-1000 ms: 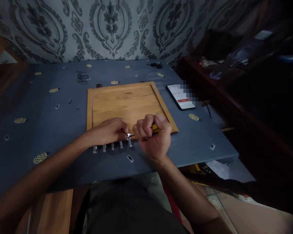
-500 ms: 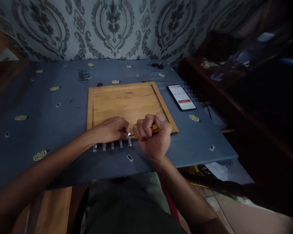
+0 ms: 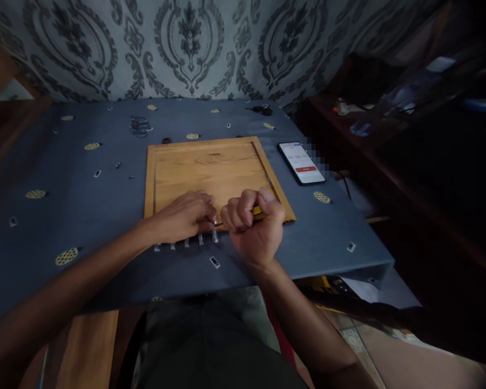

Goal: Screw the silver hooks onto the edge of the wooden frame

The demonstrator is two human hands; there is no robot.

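A wooden tray-like panel [image 3: 210, 167] lies on a blue cloth-covered table [image 3: 85, 216]. Along its near edge stands a row of several small metal brackets [image 3: 186, 243]. My right hand [image 3: 255, 221] is a closed fist around a yellow-handled screwdriver [image 3: 258, 212], its tip pointing left at the rightmost bracket [image 3: 215, 235]. My left hand [image 3: 186, 216] rests on the panel's near edge, its fingertips pinched at that same bracket beside the tool tip.
A lit phone [image 3: 302, 162] lies right of the panel. Small gold perforated discs [image 3: 67, 255] and tiny dark parts [image 3: 214, 262] are scattered over the cloth. A dark wooden shelf with clutter [image 3: 368, 113] stands at the right. Patterned wallpaper is behind.
Both hands stay at the rightmost bracket; the left fingers have closed in slightly over it. The view has shifted a little.
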